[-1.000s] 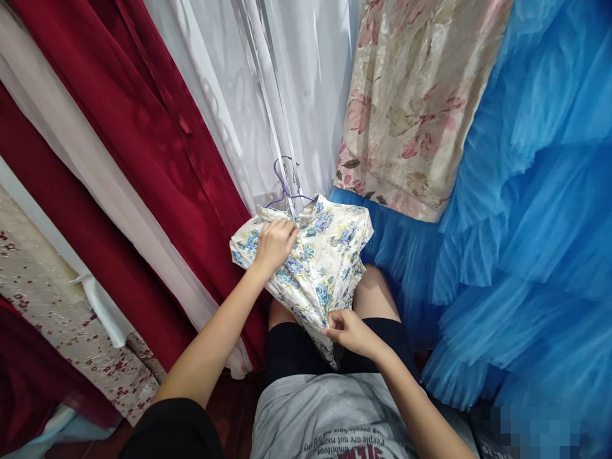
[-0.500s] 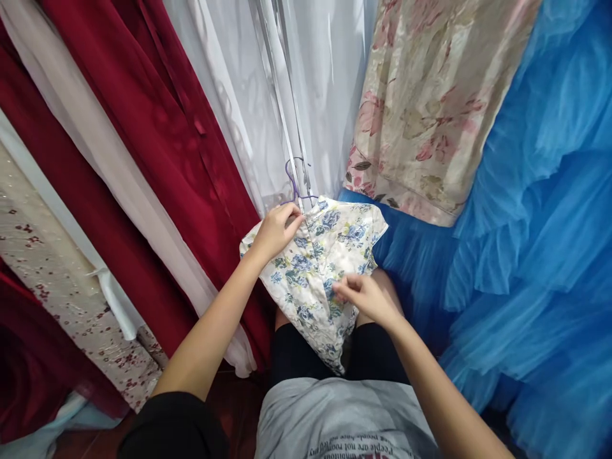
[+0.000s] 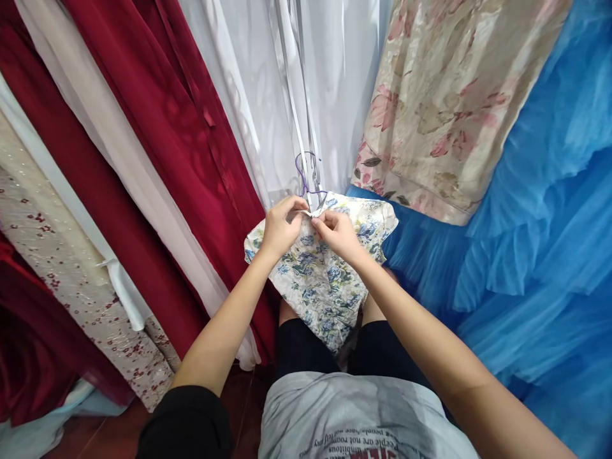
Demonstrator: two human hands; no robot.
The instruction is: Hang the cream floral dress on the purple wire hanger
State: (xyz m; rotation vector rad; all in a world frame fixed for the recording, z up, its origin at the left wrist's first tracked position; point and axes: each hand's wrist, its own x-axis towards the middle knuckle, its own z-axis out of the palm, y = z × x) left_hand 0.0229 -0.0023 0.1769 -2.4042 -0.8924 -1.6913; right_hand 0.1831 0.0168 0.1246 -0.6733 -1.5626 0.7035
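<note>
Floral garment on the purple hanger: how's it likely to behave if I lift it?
The floral garment will probably hang floppy, since its lower part falls into soft creases. It looks light, as the cloth seems thin at its edges. The shoulders may sag less, with the purple hanger emerging at the neckline.

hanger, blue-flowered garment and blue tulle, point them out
Hanger (image 3: 305,187), head view: the base of its purple hook.
Blue-flowered garment (image 3: 329,271), head view: the middle of its cloth.
Blue tulle (image 3: 540,255), head view: its ruffled layers.
</note>
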